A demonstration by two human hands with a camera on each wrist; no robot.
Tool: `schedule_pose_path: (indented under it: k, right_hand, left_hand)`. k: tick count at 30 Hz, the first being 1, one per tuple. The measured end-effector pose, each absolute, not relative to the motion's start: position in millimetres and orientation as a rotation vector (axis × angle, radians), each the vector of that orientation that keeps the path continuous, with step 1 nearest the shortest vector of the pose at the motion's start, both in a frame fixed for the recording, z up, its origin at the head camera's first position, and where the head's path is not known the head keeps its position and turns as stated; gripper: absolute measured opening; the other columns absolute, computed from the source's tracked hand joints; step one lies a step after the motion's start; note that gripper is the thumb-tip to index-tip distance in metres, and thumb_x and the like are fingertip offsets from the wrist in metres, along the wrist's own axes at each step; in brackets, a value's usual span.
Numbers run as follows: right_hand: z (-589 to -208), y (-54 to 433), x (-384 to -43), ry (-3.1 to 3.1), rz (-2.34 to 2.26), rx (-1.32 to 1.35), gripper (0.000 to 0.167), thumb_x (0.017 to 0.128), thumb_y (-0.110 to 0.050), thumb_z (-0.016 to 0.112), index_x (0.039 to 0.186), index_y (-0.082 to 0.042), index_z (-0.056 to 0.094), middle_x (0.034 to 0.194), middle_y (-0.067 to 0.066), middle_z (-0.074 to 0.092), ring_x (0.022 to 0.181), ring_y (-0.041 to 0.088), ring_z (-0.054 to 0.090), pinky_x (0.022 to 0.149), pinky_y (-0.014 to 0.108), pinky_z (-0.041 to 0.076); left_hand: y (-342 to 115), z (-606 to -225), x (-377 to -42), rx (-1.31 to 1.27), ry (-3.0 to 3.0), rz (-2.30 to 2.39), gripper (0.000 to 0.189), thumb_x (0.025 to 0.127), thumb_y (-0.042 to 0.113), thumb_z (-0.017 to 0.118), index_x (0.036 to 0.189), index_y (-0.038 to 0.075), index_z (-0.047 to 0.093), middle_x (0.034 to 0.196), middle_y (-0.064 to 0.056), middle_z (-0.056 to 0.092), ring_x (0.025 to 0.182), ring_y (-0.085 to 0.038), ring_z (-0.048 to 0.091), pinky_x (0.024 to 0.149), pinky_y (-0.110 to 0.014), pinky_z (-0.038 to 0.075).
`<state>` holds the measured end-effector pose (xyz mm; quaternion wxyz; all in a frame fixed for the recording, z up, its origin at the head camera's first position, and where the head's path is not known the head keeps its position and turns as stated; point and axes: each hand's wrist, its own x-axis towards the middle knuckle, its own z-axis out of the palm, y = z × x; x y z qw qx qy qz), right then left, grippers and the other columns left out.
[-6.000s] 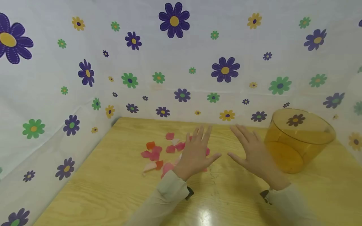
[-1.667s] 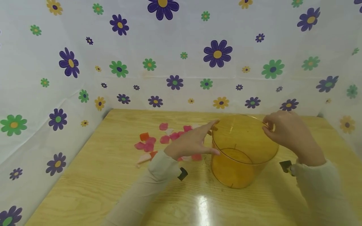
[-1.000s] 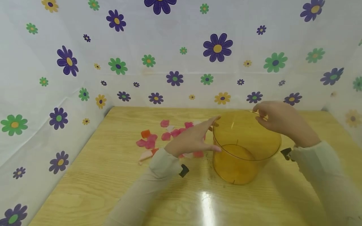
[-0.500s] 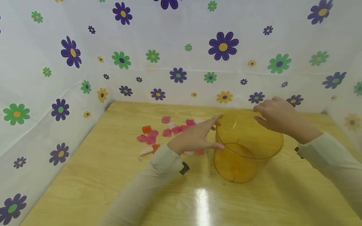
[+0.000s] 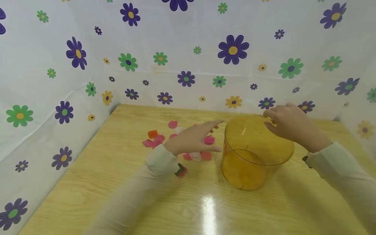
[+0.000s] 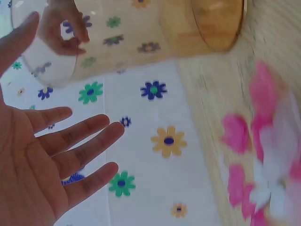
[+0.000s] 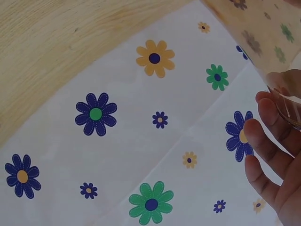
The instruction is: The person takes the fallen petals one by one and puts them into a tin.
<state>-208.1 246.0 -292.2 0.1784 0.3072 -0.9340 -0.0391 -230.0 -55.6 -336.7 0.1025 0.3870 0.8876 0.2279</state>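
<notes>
A transparent amber plastic bucket (image 5: 246, 169) stands upright on the wooden table, right of centre in the head view. My right hand (image 5: 293, 125) holds its far right rim, fingers bent over the edge; in the right wrist view, the fingers (image 7: 268, 155) lie along the outside of the rim. My left hand (image 5: 191, 138) hovers left of the bucket, apart from it, thumb and fingers spread. In the left wrist view its palm (image 6: 28, 165) shows with nothing in it. Below and around this hand lie several loose petals (image 5: 158, 138), pink, white and orange, some hidden by it.
The wooden table (image 5: 88, 189) meets a white flower-printed cloth (image 5: 176, 42) at the back and left side. One pink petal (image 5: 182, 172) lies nearer, beside the left wrist.
Since six seconds ago, the bucket has come from the right towards the middle and my right hand has taken its rim. In the last half second my left hand has drawn leftward off the bucket.
</notes>
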Motion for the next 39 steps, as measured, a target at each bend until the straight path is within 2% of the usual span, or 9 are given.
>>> schedule_pose_path:
  k: [3, 7, 11, 14, 17, 21, 23, 28, 39]
  right_hand:
    - [-295.1, 246.8, -207.9, -2.638, -0.091, 0.854, 0.017, 0.076, -0.013, 0.073, 0.091, -0.005, 0.068, 0.069, 0.004, 0.066, 0.056, 0.015, 0.055, 0.058, 0.038, 0.046]
    - [-297.2, 248.3, -207.5, -2.633, -0.060, 0.836, 0.016, 0.076, -0.012, 0.073, 0.089, -0.005, 0.068, 0.069, 0.005, 0.067, 0.055, 0.015, 0.056, 0.056, 0.037, 0.045]
    - [-297.6, 247.8, -208.7, -2.642, -0.027, 0.815, 0.016, 0.077, -0.011, 0.073, 0.090, -0.004, 0.068, 0.072, 0.007, 0.069, 0.058, 0.017, 0.059, 0.058, 0.039, 0.047]
    - [-297.3, 246.5, -209.7, -2.637, -0.002, 0.810, 0.015, 0.077, -0.011, 0.072, 0.090, -0.004, 0.068, 0.073, 0.007, 0.069, 0.059, 0.018, 0.060, 0.061, 0.041, 0.048]
    - [-296.7, 245.7, -210.0, -2.636, 0.019, 0.809, 0.015, 0.077, -0.010, 0.072, 0.090, -0.004, 0.068, 0.074, 0.008, 0.070, 0.059, 0.019, 0.061, 0.064, 0.043, 0.050]
    - [-296.3, 246.2, -209.6, -2.659, 0.026, 0.788, 0.015, 0.078, -0.010, 0.072, 0.091, -0.004, 0.068, 0.075, 0.008, 0.070, 0.060, 0.020, 0.062, 0.067, 0.045, 0.051]
    - [-296.2, 246.8, -209.1, -2.668, 0.027, 0.774, 0.015, 0.078, -0.010, 0.072, 0.092, -0.004, 0.068, 0.075, 0.008, 0.070, 0.060, 0.019, 0.061, 0.067, 0.044, 0.051]
    - [-297.6, 247.3, -208.0, -2.656, 0.059, 0.793, 0.015, 0.078, -0.008, 0.072, 0.091, -0.003, 0.068, 0.074, 0.008, 0.070, 0.059, 0.018, 0.060, 0.067, 0.042, 0.052]
    - [-302.5, 249.3, -209.1, -2.636, 0.100, 0.832, 0.015, 0.078, -0.007, 0.072, 0.091, -0.003, 0.067, 0.076, 0.009, 0.070, 0.060, 0.019, 0.062, 0.068, 0.045, 0.053]
  left_hand:
    - [-71.8, -333.7, -237.6, 1.158, 2.710, 0.561, 0.073, 0.087, 0.047, 0.062, 0.147, 0.021, 0.029, 0.144, -0.002, 0.045, 0.125, -0.021, 0.051, 0.101, -0.040, 0.045]
    - [-86.9, -333.8, -246.0, 1.198, 2.771, 0.448, 0.049, 0.090, 0.032, 0.062, 0.134, 0.014, 0.049, 0.133, -0.004, 0.054, 0.115, -0.022, 0.057, 0.097, -0.037, 0.048]
    - [-96.9, -342.2, -254.4, 1.256, 2.796, 0.289, 0.039, 0.089, 0.024, 0.063, 0.126, 0.011, 0.057, 0.124, -0.006, 0.061, 0.110, -0.023, 0.060, 0.095, -0.038, 0.049]
    - [-105.8, -351.9, -261.0, 1.272, 2.786, 0.170, 0.036, 0.089, 0.020, 0.064, 0.123, 0.010, 0.060, 0.118, -0.008, 0.064, 0.105, -0.023, 0.061, 0.092, -0.037, 0.050]
    - [-113.8, -361.7, -267.4, 1.250, 2.757, 0.105, 0.031, 0.088, 0.017, 0.063, 0.118, 0.010, 0.062, 0.107, -0.008, 0.066, 0.092, -0.020, 0.062, 0.082, -0.034, 0.053]
    - [-118.0, -376.8, -278.5, 1.249, 2.768, 0.028, 0.030, 0.088, 0.015, 0.062, 0.118, 0.013, 0.060, 0.099, -0.005, 0.065, 0.082, -0.017, 0.060, 0.074, -0.030, 0.053]
    - [-117.0, -384.5, -284.9, 1.280, 2.781, -0.022, 0.029, 0.089, 0.014, 0.061, 0.118, 0.014, 0.060, 0.099, -0.005, 0.065, 0.084, -0.017, 0.061, 0.075, -0.029, 0.053]
    - [-109.0, -392.5, -294.7, 1.314, 2.768, -0.024, 0.028, 0.090, 0.011, 0.059, 0.117, 0.013, 0.063, 0.108, -0.007, 0.065, 0.096, -0.022, 0.063, 0.086, -0.034, 0.053]
    - [-94.1, -403.0, -303.7, 1.242, 2.675, 0.122, 0.028, 0.086, 0.013, 0.064, 0.114, 0.016, 0.065, 0.108, -0.002, 0.066, 0.100, -0.019, 0.061, 0.091, -0.034, 0.050]
